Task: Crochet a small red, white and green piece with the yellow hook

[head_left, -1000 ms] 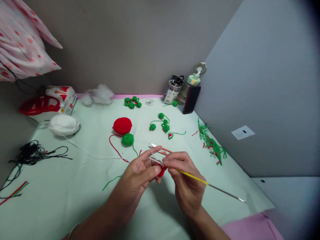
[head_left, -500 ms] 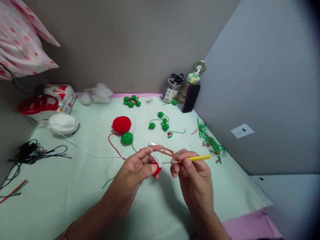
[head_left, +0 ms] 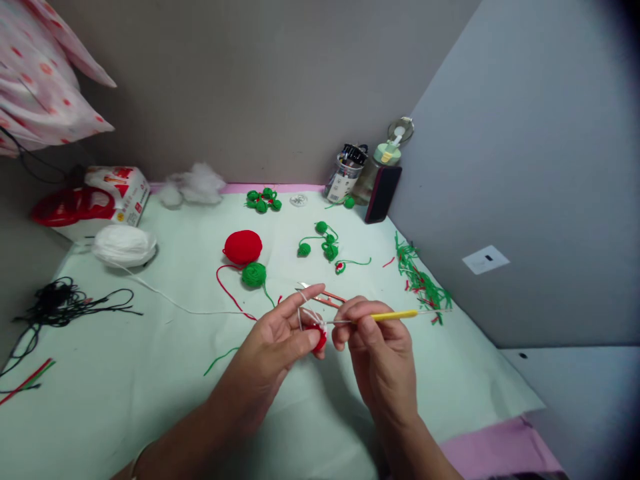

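Observation:
Between thumb and fingers, my left hand (head_left: 280,340) pinches a small red and white crochet piece (head_left: 318,337). White yarn (head_left: 190,311) runs from the white yarn ball (head_left: 125,245) to this hand and loops over its raised index finger. My right hand (head_left: 377,340) grips a crochet hook (head_left: 395,315) by its yellow handle. The hook's metal shaft points left and meets the white edge of the piece; its very tip is hidden in the stitches. Just behind the hands lie orange-handled snips (head_left: 327,297), partly covered by my fingers.
Beyond the hands sit a red yarn ball (head_left: 243,247), a green yarn ball (head_left: 254,275) and several small green crochet balls (head_left: 321,227). Yarn scraps (head_left: 423,277) lie along the right edge, black cord (head_left: 55,300) at left. A phone (head_left: 383,194) leans against a bottle (head_left: 387,153).
My right hand and the hook have shifted slightly left. The red and white piece has moved a little to the right, closer to my right fingers.

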Available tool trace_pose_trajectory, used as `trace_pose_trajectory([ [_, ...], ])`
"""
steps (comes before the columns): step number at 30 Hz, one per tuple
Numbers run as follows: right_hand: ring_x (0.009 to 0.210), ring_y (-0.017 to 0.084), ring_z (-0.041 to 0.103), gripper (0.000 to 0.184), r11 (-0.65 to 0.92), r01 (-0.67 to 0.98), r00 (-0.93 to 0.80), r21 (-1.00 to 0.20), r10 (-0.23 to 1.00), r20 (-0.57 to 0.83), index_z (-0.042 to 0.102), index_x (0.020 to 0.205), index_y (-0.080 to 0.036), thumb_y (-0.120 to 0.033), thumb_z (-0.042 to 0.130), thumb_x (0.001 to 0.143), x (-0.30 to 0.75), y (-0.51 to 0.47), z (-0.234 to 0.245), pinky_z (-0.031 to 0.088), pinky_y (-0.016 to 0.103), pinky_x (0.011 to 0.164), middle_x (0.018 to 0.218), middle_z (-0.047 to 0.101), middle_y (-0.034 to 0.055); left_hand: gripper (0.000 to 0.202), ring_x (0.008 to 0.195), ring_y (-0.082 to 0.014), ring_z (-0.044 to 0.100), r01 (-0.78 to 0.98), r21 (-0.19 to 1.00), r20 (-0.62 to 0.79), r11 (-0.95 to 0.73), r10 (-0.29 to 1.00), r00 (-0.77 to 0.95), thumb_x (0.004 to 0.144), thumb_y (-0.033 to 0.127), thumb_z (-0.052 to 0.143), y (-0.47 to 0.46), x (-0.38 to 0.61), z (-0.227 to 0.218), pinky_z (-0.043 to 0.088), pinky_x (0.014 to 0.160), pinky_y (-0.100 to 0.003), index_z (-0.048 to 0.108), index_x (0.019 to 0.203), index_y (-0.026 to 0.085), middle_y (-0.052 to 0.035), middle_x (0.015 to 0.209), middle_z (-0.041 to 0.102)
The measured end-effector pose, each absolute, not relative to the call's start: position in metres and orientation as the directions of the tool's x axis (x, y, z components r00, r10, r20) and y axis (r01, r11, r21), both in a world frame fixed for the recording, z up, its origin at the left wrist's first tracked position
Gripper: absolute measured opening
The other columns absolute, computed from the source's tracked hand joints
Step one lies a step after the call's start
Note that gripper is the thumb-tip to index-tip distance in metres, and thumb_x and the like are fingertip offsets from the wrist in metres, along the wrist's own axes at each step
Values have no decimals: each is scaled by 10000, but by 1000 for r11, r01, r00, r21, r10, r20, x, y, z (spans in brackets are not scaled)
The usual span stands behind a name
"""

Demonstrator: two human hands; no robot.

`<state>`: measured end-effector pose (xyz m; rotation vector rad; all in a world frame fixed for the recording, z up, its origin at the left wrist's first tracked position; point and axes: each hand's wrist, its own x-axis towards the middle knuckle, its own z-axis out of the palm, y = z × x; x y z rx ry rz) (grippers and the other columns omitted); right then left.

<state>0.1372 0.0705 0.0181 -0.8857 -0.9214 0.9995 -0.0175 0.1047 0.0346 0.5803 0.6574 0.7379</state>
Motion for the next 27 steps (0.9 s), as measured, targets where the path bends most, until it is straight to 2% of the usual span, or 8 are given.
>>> trace_pose_trajectory([
  [4, 597, 111, 635, 137, 290, -290, 287, -912, 935, 206, 800, 879, -229, -344, 756, 940, 142, 72, 21, 557, 231, 557, 769, 700, 16, 534, 725, -123, 537, -438, 619, -327, 652, 721, 611, 853, 220, 795, 107, -22, 34, 454, 785, -286, 702, 1378, 208, 13, 806, 614],
  [8, 575, 111, 596, 154, 225, -333, 271, -916, 953, 136, 786, 851, -220, -348, 758, 933, 147, 70, 22, 530, 222, 514, 752, 687, 20, 425, 717, -122, 499, -449, 597, -274, 665, 695, 664, 883, 232, 765, 109, -26, 32, 446, 734, -261, 758, 1307, 196, 0, 796, 596],
  [11, 569, 101, 568, 156, 177, -389, 252, -904, 964, 80, 784, 847, -221, -342, 750, 941, 148, 69, 22, 509, 203, 498, 751, 681, 18, 384, 699, -118, 486, -443, 603, -277, 663, 695, 664, 878, 238, 764, 109, -26, 33, 447, 714, -258, 782, 1259, 194, 8, 768, 580],
  [14, 571, 101, 580, 143, 202, -392, 232, -898, 966, 116, 791, 875, -236, -344, 739, 953, 146, 68, 21, 515, 210, 519, 750, 684, 10, 393, 713, -118, 535, -417, 666, -308, 619, 737, 602, 851, 237, 805, 106, -22, 33, 468, 756, -273, 781, 1242, 230, 12, 797, 621],
  [16, 613, 127, 620, 144, 258, -327, 218, -909, 957, 193, 800, 889, -246, -363, 742, 950, 143, 68, 20, 542, 246, 560, 762, 702, 18, 440, 803, -140, 598, -399, 725, -310, 561, 784, 539, 831, 235, 841, 102, -19, 31, 488, 841, -292, 763, 1264, 253, 2, 855, 663],
  [19, 810, 195, 691, 131, 348, -133, 223, -928, 923, 314, 815, 912, -255, -358, 744, 949, 139, 67, 16, 583, 325, 713, 825, 748, 46, 525, 980, -196, 640, -387, 780, -277, 492, 825, 493, 809, 254, 876, 98, -16, 28, 493, 973, -345, 731, 1314, 269, -21, 946, 693],
  [21, 881, 207, 694, 121, 359, -65, 238, -931, 912, 335, 816, 935, -258, -336, 727, 964, 138, 66, 14, 576, 339, 766, 852, 760, 50, 543, 1008, -209, 643, -382, 789, -278, 480, 835, 476, 803, 258, 882, 97, -15, 26, 495, 1003, -367, 726, 1323, 277, -23, 976, 690],
  [27, 651, 141, 638, 152, 238, -270, 249, -933, 953, 171, 771, 909, -236, -369, 723, 963, 141, 70, 16, 557, 271, 623, 796, 724, 19, 455, 924, -180, 636, -368, 787, -310, 495, 833, 459, 818, 254, 864, 100, -18, 33, 512, 943, -331, 766, 1262, 274, 3, 891, 653],
])
